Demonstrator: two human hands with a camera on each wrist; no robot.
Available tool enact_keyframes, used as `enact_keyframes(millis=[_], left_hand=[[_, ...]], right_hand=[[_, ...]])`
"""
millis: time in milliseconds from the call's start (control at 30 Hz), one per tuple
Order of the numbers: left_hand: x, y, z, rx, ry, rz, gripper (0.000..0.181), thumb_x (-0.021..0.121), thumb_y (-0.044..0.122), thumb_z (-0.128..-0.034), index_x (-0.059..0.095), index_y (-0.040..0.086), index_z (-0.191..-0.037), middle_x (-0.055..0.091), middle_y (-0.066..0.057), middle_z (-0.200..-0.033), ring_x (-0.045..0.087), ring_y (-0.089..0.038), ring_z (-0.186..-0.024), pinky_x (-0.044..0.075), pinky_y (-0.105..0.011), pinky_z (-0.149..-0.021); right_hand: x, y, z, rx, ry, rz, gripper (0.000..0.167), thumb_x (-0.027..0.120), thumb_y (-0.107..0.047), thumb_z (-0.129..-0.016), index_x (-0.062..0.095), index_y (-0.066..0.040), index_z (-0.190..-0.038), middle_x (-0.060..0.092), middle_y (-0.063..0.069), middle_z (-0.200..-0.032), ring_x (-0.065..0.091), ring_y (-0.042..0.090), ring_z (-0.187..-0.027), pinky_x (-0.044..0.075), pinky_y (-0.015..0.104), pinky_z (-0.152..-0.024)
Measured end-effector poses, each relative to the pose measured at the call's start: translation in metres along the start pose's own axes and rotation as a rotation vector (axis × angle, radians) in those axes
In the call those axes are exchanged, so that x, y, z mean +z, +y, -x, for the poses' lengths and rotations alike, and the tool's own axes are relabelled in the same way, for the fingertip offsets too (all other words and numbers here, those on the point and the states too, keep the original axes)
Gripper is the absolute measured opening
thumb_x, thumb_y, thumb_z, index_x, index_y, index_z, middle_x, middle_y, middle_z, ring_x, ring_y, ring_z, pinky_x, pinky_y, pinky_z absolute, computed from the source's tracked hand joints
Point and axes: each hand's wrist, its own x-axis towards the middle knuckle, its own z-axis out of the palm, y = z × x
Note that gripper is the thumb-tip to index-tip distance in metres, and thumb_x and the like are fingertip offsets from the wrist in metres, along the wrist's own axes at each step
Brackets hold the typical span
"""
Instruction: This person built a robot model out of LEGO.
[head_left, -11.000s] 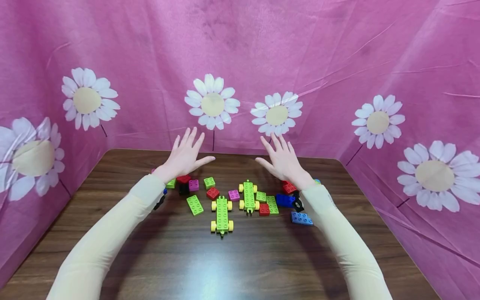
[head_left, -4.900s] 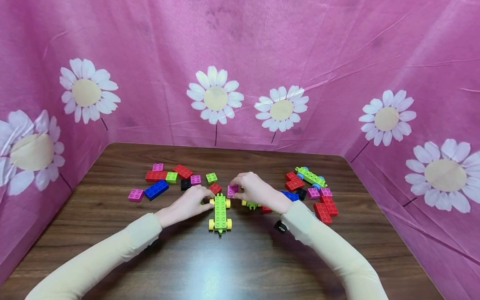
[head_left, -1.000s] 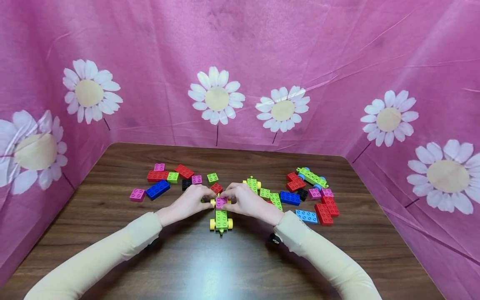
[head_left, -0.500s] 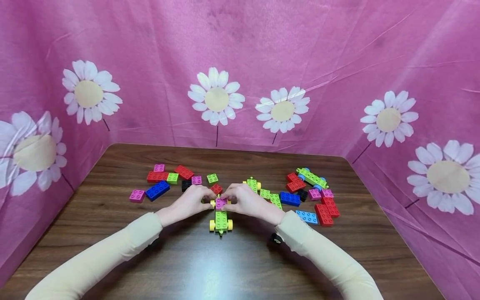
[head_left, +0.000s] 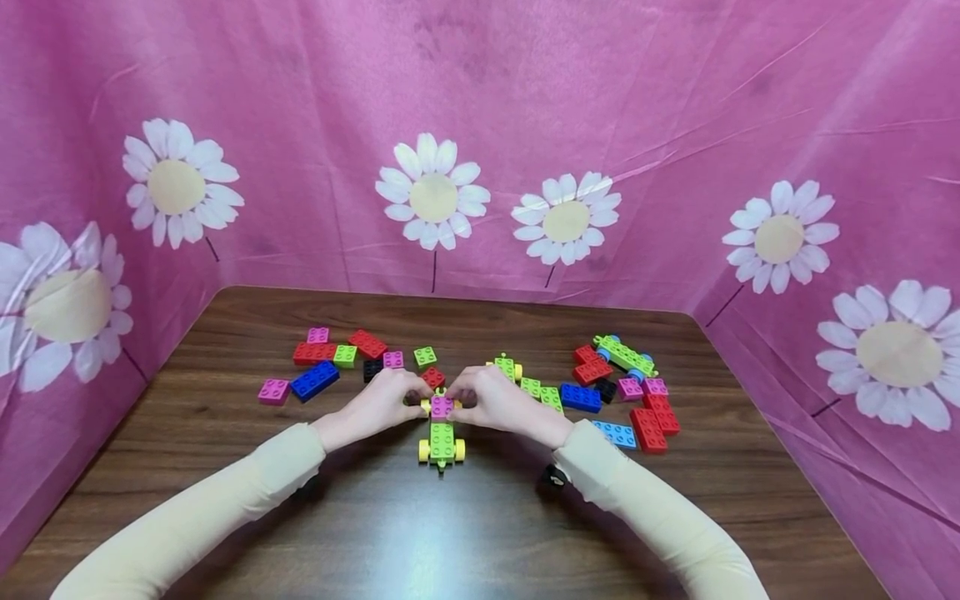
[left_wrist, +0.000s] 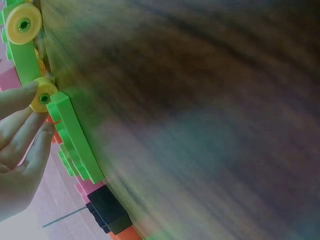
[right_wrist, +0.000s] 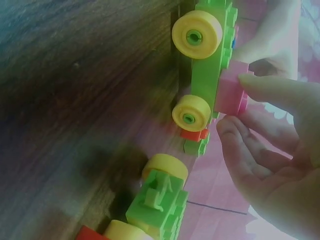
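Note:
On the table a long lime-green toy car base (head_left: 442, 440) with yellow wheels points toward me. At its far end a pink square brick (head_left: 442, 406) rests against the studs, as the right wrist view also shows. My right hand (head_left: 502, 406) pinches this pink brick between thumb and fingers. My left hand (head_left: 378, 406) holds the base by its far left yellow wheel (left_wrist: 44, 98), thumb and fingertips on either side. Just beyond the hands lies a red square brick (head_left: 432, 377). A second lime-green car base (head_left: 507, 369) is partly hidden behind my right hand.
Left on the table are loose bricks, including a blue brick (head_left: 315, 380) and a pink brick (head_left: 274, 392). To the right lie a blue brick (head_left: 581, 397), a light-blue brick (head_left: 617, 434), red bricks (head_left: 648, 429) and a blue-wheeled car base (head_left: 625, 356). Pink flowered cloth (head_left: 480, 83) surrounds the table.
Both hands, first spread above the table, came down to the bricks. My right hand brought the pink brick left onto the car base that my left hand holds. Over the last second little moved.

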Motion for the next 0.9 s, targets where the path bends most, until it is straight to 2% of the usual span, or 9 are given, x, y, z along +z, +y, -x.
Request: enact_keyframes(millis=[133, 600, 900], left_hand=[[-0.0012, 0.0005, -0.0009, -0.014, -0.015, 0.001, 0.021, 0.081, 0.011, -0.0801, 0.077, 0.005, -0.099, 0.078, -0.006, -0.093, 0.071, -0.017, -0.084, 0.060, -0.032, -0.077], [-0.0004, -0.0001, -0.0024, -0.002, -0.014, -0.006, 0.019, 0.081, 0.012, -0.0803, 0.077, 0.005, -0.098, 0.078, -0.006, -0.092, 0.071, -0.017, -0.085, 0.059, -0.032, -0.077], [0.0000, 0.0000, -0.0017, -0.016, -0.022, 0.011, 0.020, 0.081, 0.012, -0.0811, 0.077, 0.004, -0.100, 0.078, -0.006, -0.093, 0.071, -0.016, -0.084, 0.060, -0.031, -0.077]], right_hand=[[0.0003, -0.0017, -0.0006, 0.019, 0.004, 0.012, 0.022, 0.080, -0.021, -0.083, 0.076, -0.006, -0.099, 0.074, 0.006, -0.093, 0.068, 0.014, -0.081, 0.055, 0.017, -0.071], [0.0014, -0.0029, 0.0005, 0.044, -0.002, -0.005, 0.023, 0.080, -0.020, -0.084, 0.076, -0.005, -0.101, 0.074, 0.007, -0.094, 0.069, 0.016, -0.080, 0.054, 0.018, -0.069], [0.0009, -0.0024, 0.0005, 0.094, -0.029, -0.030, 0.024, 0.079, -0.020, -0.084, 0.076, -0.006, -0.103, 0.075, 0.007, -0.098, 0.069, 0.015, -0.083, 0.056, 0.019, -0.073]])
